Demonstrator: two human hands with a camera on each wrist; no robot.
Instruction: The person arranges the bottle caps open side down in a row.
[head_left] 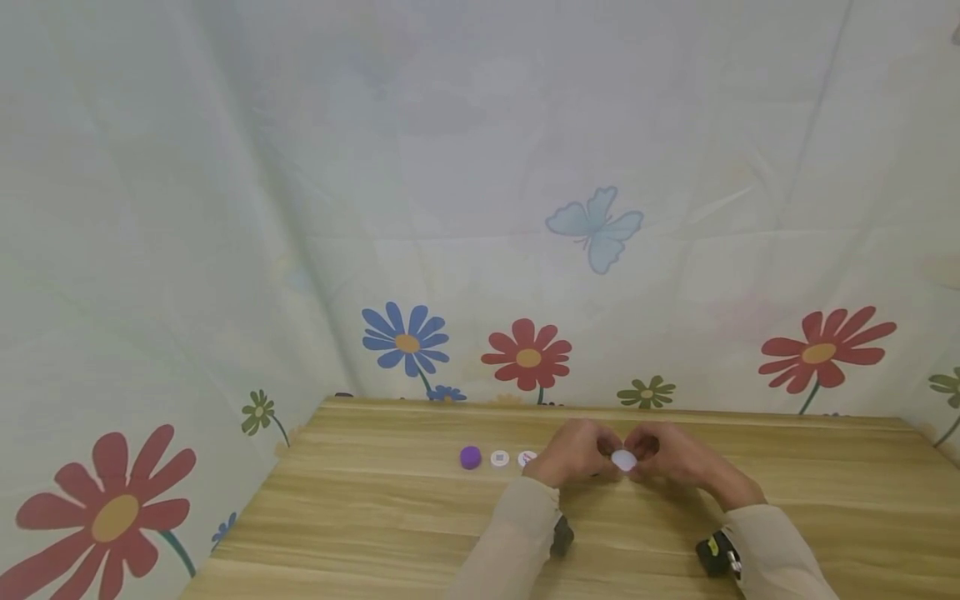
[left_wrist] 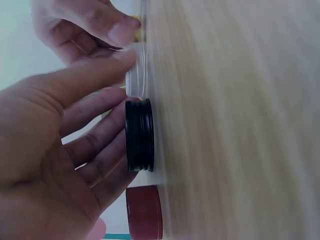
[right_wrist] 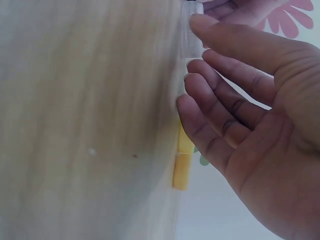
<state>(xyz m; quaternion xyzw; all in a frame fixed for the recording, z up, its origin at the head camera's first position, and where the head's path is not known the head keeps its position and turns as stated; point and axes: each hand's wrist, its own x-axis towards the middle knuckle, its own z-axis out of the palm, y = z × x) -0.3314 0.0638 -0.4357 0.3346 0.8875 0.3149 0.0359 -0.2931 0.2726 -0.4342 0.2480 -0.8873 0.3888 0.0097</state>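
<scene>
Both hands meet above the far part of the table around a clear, ridged bottle cap [head_left: 624, 460], which looks whitish from above. My left hand [head_left: 576, 450] pinches the cap from the left, its thumb lying along the near side. From the right, my right hand [head_left: 675, 454] holds the same cap with thumb and index finger; its other fingers curve loosely below. In the left wrist view a black cap [left_wrist: 140, 135] with a grooved side stands right beside the clear one, close to the left fingers. A dark red cap [left_wrist: 144, 212] is just beyond it.
Left of the hands, a purple cap [head_left: 470, 457], a white cap with a square print [head_left: 499, 458] and a white cap with red print [head_left: 527, 458] lie in a row on the wooden table [head_left: 375, 517]. Yellow caps [right_wrist: 182, 171] sit past the right fingers. A flowered cloth [head_left: 480, 275] hangs behind.
</scene>
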